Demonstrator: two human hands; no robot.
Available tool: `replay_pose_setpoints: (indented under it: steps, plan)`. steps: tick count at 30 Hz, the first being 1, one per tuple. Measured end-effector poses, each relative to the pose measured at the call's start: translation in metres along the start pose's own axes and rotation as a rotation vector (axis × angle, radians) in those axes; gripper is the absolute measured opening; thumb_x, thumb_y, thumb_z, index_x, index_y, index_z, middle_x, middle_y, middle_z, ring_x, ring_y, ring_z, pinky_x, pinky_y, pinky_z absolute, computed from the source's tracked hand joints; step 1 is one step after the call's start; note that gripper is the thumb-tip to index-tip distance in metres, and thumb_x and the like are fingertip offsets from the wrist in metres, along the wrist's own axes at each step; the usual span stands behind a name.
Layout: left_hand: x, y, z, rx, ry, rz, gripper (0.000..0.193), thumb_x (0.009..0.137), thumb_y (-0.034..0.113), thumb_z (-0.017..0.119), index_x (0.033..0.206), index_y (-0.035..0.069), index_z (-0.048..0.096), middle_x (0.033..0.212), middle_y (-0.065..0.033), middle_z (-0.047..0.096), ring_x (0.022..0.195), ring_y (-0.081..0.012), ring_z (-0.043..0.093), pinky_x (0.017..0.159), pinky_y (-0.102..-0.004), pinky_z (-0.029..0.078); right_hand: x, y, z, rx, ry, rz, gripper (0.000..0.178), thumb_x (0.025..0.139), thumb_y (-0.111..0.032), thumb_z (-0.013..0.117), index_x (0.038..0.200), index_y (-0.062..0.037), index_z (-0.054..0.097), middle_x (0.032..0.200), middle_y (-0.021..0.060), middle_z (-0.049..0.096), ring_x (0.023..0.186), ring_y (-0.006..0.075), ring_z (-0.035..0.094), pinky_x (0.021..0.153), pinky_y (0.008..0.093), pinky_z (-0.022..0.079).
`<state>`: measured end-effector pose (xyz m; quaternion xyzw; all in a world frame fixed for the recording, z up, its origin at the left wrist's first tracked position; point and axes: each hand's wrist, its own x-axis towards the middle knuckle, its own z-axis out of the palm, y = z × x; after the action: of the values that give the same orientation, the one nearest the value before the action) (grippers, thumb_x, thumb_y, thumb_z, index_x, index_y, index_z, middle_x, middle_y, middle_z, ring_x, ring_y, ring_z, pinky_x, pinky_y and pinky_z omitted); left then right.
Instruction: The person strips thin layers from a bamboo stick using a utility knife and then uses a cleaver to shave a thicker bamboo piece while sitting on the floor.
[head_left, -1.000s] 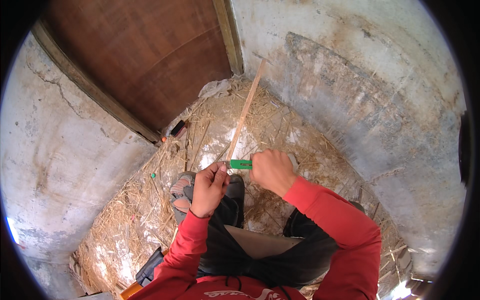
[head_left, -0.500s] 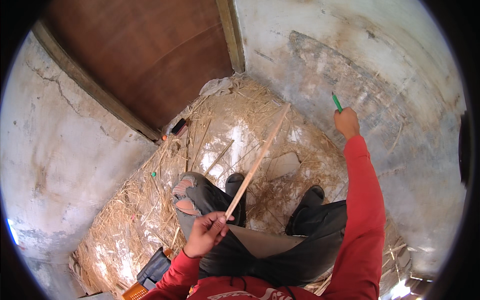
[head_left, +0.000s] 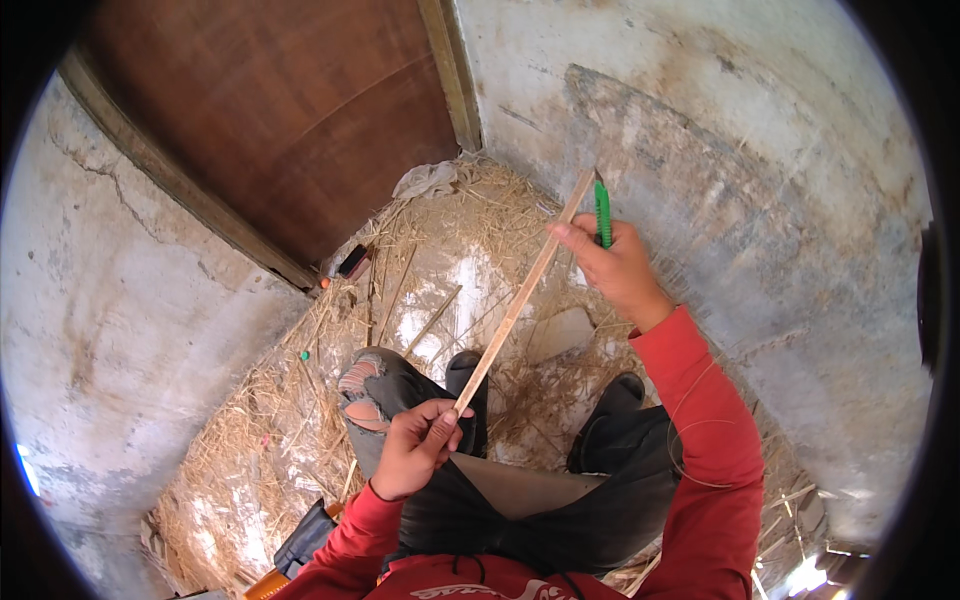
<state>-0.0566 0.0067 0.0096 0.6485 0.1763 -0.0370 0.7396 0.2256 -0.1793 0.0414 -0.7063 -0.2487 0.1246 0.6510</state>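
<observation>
My left hand [head_left: 418, 448] pinches the near end of a long, flat bamboo strip [head_left: 522, 294], which slants away up to the right. My right hand [head_left: 615, 268] is closed round a green utility knife [head_left: 603, 215]. The knife's tip is beside the strip's far end, and my right thumb lies against the strip a little below that end; whether the blade touches it I cannot tell. A thin curled sliver [head_left: 690, 440] shows over my right sleeve.
Straw litters the floor [head_left: 470, 285] around my legs and boots. A brown door [head_left: 280, 110] and plastered walls [head_left: 740, 130] close in ahead. By the door frame lie a dark block-shaped object [head_left: 353, 262] and a cloth-like scrap [head_left: 425, 180]. A black-and-orange item [head_left: 305, 535] is at lower left.
My right hand with the knife has come left from beside the wall to the strip's far end. A curled sliver now shows over my right sleeve. My left hand keeps its hold.
</observation>
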Motion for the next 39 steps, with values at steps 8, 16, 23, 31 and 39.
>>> replay_pose_setpoints:
  steps: [8,16,23,31,39]
  plan:
    - [0.005,-0.013,-0.014,-0.38,-0.084,-0.184,0.023,0.107,0.02,0.049,0.112,0.001,0.061,0.066,0.0016,0.044,0.047,-0.005,0.029,0.042,-0.0215,0.022,0.033,0.065,-0.055,0.356,-0.351,0.482,0.03,0.1,-0.029,0.064,0.101,0.0002,0.071,0.059,-0.0004,0.052,0.046,0.0118,0.043,0.045,0.0315,0.037]
    - [0.004,-0.018,-0.015,-0.43,-0.048,-0.149,0.022,0.106,0.02,0.048,0.107,0.001,0.059,0.067,0.0007,0.04,0.046,-0.0058,0.029,0.04,-0.0225,0.022,-0.017,0.232,-0.086,-1.67,-0.584,0.566,0.026,0.086,-0.023,0.068,0.106,-0.0084,0.076,0.114,0.0139,0.072,0.107,0.0291,0.07,0.085,0.0433,0.057]
    - [0.011,-0.018,-0.001,-0.415,-0.136,-0.164,0.022,0.108,0.021,0.046,0.11,0.002,0.057,0.067,0.0018,0.039,0.048,-0.0057,0.03,0.042,-0.0219,0.023,-0.005,0.198,-0.074,-1.64,-0.407,0.495,0.026,0.086,-0.025,0.067,0.102,-0.0083,0.077,0.106,0.0138,0.074,0.098,0.0309,0.073,0.083,0.0438,0.057]
    - [0.03,-0.007,0.0,-0.382,-0.05,-0.07,0.023,0.108,0.021,0.045,0.11,0.002,0.058,0.065,0.0037,0.035,0.051,-0.0062,0.031,0.044,-0.022,0.023,0.03,0.051,-0.019,-0.937,0.182,0.146,0.033,0.087,-0.032,0.066,0.082,-0.0007,0.071,0.073,0.0193,0.067,0.067,0.0399,0.065,0.064,0.0497,0.053]
    - [0.048,0.01,0.0,-0.367,-0.042,-0.038,0.025,0.111,0.027,0.041,0.113,0.006,0.054,0.066,0.0048,0.031,0.05,-0.0061,0.026,0.044,-0.0232,0.019,-0.053,-0.008,0.065,-0.975,-0.293,-0.102,0.022,0.074,-0.026,0.069,0.077,-0.0039,0.072,0.064,0.0191,0.065,0.061,0.036,0.067,0.063,0.047,0.056]
